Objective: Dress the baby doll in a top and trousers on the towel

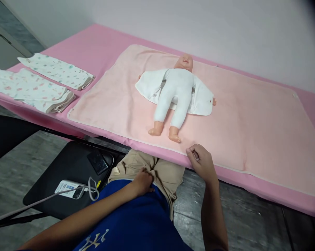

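A baby doll (177, 90) lies on its back on a peach blanket (113, 94), head toward the wall. White leggings or a bodysuit cover its torso and legs. Its arms are in the sleeves of a white jacket (203, 99), spread open at both sides. My right hand (201, 161) rests at the near edge of the blanket, just below the doll's feet. Its fingers are loosely curled, with nothing visible in them. At my waist, my left hand (143, 182) lies closed against the beige trousers (136, 158) and blue shirt; whatever it grips, if anything, is hidden.
Two folded patterned cloths, a nearer one (29, 89) and a farther one (59, 69), lie on the pink table cover (92, 45) at left. Below, a black chair (47, 198) holds a white power bank (68, 189) with a cable and a dark phone-like slab (97, 161).
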Tool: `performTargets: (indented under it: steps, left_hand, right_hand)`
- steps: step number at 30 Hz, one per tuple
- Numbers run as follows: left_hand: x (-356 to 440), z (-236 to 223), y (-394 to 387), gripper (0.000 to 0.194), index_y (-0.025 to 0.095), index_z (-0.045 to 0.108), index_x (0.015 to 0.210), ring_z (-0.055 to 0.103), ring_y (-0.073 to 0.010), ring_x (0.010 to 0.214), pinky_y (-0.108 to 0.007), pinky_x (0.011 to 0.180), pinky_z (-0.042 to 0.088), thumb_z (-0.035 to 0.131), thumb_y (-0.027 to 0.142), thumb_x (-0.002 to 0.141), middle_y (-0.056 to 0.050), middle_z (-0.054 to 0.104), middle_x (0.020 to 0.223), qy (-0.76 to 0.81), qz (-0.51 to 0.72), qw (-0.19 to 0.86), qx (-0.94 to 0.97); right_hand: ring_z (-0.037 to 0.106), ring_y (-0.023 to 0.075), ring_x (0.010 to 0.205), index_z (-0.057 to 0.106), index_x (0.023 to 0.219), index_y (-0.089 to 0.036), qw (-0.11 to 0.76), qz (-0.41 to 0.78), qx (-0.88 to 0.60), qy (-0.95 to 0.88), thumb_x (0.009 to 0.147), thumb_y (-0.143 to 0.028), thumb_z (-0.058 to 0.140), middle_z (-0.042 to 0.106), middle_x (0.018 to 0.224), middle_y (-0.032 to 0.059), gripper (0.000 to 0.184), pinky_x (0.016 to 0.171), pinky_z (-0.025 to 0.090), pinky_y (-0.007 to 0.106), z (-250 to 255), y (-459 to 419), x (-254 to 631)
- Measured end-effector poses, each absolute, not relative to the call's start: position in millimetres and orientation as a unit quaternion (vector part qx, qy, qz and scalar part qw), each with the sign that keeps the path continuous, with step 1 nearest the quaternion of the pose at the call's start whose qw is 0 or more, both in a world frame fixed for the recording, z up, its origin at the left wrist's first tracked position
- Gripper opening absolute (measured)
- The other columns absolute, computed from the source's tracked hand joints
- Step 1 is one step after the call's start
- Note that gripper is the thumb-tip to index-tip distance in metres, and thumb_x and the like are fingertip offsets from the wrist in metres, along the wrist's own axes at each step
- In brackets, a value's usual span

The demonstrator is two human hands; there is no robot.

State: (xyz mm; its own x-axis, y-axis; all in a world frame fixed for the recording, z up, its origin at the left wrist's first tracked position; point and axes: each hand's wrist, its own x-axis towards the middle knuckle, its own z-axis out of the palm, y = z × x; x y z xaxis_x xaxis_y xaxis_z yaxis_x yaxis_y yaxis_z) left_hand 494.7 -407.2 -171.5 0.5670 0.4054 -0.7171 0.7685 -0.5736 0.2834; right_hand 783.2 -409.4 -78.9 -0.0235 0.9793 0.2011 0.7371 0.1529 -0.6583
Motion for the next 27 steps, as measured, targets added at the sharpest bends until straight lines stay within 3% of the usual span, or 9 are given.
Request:
performTargets:
  steps: [3, 7, 16, 22, 27]
  left_hand:
    - [482.6, -174.3, -405.3, 0.036, 0.014, 0.079, 0.106, 0.072, -0.0391, 0.125, -0.051, 0.127, 0.038, 0.08, 0.047, 0.091, -0.021, 0.08, 0.119, 0.343, -0.26, 0.334, 0.839]
    - [467.8, -181.0, -396.3, 0.027, 0.017, 0.072, 0.1, 0.069, -0.0348, 0.127, -0.042, 0.116, 0.048, 0.071, 0.043, 0.095, -0.017, 0.078, 0.119, 0.306, -0.21, 0.412, 0.832]
    - [456.4, -187.2, -386.8, 0.037, 0.018, 0.066, 0.099, 0.07, -0.0232, 0.094, -0.032, 0.088, 0.054, 0.049, 0.049, 0.106, -0.01, 0.075, 0.103, 0.291, -0.072, 0.58, 0.757]
    - [438.8, -209.2, -384.6, 0.047, 0.015, 0.071, 0.127, 0.073, -0.0277, 0.113, -0.036, 0.105, 0.056, 0.053, 0.053, 0.107, -0.015, 0.078, 0.127, 0.317, -0.014, 0.622, 0.716]
    - [422.6, -233.4, -379.6, 0.055, 0.013, 0.072, 0.114, 0.073, -0.0253, 0.103, -0.036, 0.099, 0.057, 0.047, 0.061, 0.108, -0.012, 0.079, 0.112, 0.313, -0.01, 0.659, 0.684]
  right_hand:
    - [0.053, 0.0207, 0.076, 0.053, 0.087, -0.025, 0.306, 0.185, -0.62, -0.699, 0.114, -0.036, 0.054, 0.055, 0.078, 0.0006, 0.029, 0.072, 0.039, 0.036, -79.7, -409.1, 782.3]
    - [0.052, 0.021, 0.075, 0.053, 0.088, -0.025, 0.305, 0.182, -0.622, -0.698, 0.115, -0.035, 0.053, 0.054, 0.077, 0.0006, 0.028, 0.072, 0.039, 0.037, -80.0, -407.7, 781.0]
    - [0.05, 0.0181, 0.072, 0.06, 0.09, -0.023, 0.301, 0.166, -0.662, -0.666, 0.113, -0.037, 0.058, 0.052, 0.076, -0.0006, 0.027, 0.069, 0.037, 0.034, -80.3, -408.2, 776.8]
    - [0.048, 0.0149, 0.066, 0.067, 0.091, -0.022, 0.307, 0.187, -0.696, -0.622, 0.111, -0.042, 0.061, 0.056, 0.075, -0.0018, 0.029, 0.066, 0.038, 0.032, -78.4, -407.7, 778.8]
    - [0.048, 0.0144, 0.064, 0.071, 0.089, -0.022, 0.281, 0.161, -0.733, -0.599, 0.109, -0.046, 0.064, 0.057, 0.073, -0.0019, 0.032, 0.065, 0.038, 0.032, -78.6, -409.9, 775.6]
